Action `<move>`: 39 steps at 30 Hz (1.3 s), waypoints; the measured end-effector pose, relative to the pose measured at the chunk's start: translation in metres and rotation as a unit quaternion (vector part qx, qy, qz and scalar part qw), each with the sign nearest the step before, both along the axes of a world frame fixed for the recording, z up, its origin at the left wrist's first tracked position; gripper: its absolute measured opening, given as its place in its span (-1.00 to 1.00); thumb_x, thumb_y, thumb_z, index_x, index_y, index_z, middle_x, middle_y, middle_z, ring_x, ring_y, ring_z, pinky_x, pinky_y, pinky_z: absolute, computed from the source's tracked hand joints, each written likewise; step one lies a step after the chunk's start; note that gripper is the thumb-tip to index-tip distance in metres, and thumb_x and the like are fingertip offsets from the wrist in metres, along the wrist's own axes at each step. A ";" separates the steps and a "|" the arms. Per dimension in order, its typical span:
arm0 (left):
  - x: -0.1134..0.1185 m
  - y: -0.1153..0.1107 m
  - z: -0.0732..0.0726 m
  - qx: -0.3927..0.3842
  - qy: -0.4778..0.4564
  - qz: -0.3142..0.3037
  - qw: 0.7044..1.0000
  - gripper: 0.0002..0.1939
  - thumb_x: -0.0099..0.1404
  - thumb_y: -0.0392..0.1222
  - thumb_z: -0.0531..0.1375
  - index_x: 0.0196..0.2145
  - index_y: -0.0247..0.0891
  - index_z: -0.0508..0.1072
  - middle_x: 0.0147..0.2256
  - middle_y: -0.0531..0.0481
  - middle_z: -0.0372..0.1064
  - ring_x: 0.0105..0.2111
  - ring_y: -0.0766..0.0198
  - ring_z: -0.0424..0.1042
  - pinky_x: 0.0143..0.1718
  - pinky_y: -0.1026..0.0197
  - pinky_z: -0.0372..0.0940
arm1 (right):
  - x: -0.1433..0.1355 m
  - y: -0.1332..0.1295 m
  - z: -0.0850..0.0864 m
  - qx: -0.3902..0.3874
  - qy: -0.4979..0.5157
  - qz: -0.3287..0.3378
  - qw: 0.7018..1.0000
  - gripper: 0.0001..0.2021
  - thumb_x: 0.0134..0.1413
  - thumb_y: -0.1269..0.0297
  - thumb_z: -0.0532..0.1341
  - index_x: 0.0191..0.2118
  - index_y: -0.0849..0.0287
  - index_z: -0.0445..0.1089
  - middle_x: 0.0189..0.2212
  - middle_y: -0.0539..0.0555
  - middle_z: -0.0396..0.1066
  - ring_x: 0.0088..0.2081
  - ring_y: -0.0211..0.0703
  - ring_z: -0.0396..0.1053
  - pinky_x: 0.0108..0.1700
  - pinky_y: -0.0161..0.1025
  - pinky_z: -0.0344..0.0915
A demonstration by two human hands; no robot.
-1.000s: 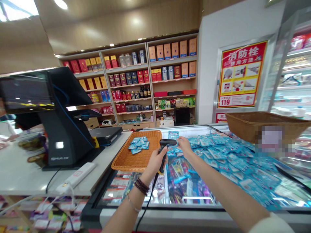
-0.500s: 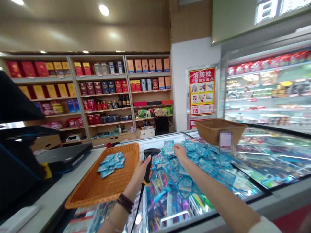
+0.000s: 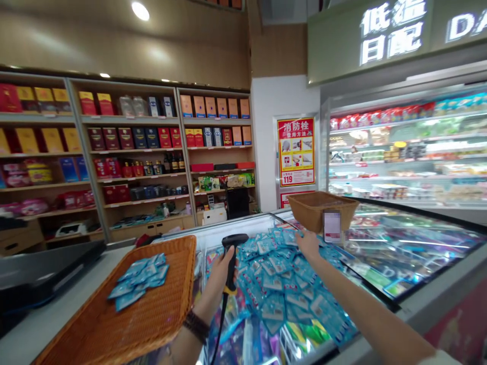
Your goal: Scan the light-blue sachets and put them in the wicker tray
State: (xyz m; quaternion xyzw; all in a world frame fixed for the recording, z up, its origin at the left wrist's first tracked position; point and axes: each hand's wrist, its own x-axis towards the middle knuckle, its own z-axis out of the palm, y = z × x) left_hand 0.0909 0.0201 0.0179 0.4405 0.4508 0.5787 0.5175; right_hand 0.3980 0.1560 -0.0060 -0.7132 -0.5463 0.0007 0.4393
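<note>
Above the glass surface [image 3: 426,241], the right hand [image 3: 309,244] has moved away from the scanner [image 3: 230,266] since the earlier frame, when it held up a packet beside the scanner's head. It is now at the far right edge of the pile of blue packets [image 3: 272,281], near the brown basket [image 3: 304,213]. Its fingertips are at the packets; whether its grip has closed on one cannot be told. The left hand [image 3: 217,276] remains clenched around the scanner's handle, the cable hanging below. The view has turned rightward, bringing in more of the lit sign [image 3: 395,31].

Packets are spread loosely and overlapping over the glass, with colourful goods visible beneath. The orange wicker basket [image 3: 152,324] stands to the left, containing a small cluster of like packets [image 3: 142,279]; a pale counter [image 3: 81,286] adjoins it, bearing a dark flat device [image 3: 49,268]. The brown basket carries a blurred label.

To the rear, wall shelves [image 3: 133,119] hold boxed goods and bottles. A red and yellow poster [image 3: 297,152] is mounted on the white wall, left of an illuminated refrigerated case [image 3: 407,170].
</note>
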 end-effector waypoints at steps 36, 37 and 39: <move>-0.253 -0.074 -0.051 -0.037 -0.006 0.294 0.955 -0.22 -0.10 0.61 0.35 -0.48 -0.24 0.38 -0.62 0.08 0.28 -0.65 0.39 0.29 -0.68 0.36 0.14 | -0.481 -0.027 -0.056 -0.078 -0.197 0.548 0.809 -0.82 0.11 0.21 0.47 -0.21 0.12 0.54 0.00 0.17 0.56 0.15 0.15 0.44 0.14 -0.02 0.32; -0.252 -0.074 -0.051 -0.036 -0.006 0.296 0.955 -0.22 -0.10 0.62 0.35 -0.48 -0.24 0.38 -0.62 0.08 0.28 -0.65 0.39 0.29 -0.68 0.36 0.15 | -0.479 -0.028 -0.054 -0.078 -0.199 0.551 0.807 -0.82 0.11 0.20 0.47 -0.23 0.12 0.54 -0.02 0.16 0.57 0.14 0.14 0.44 0.12 -0.04 0.32; -0.252 -0.073 -0.050 -0.031 -0.004 0.308 0.951 -0.22 -0.10 0.63 0.34 -0.48 -0.23 0.37 -0.64 0.10 0.26 -0.66 0.39 0.27 -0.67 0.35 0.17 | -0.479 -0.033 -0.050 -0.077 -0.201 0.546 0.810 -0.80 0.22 0.12 0.39 -0.15 0.12 0.56 -0.02 0.17 0.56 0.13 0.14 0.44 0.12 -0.03 0.32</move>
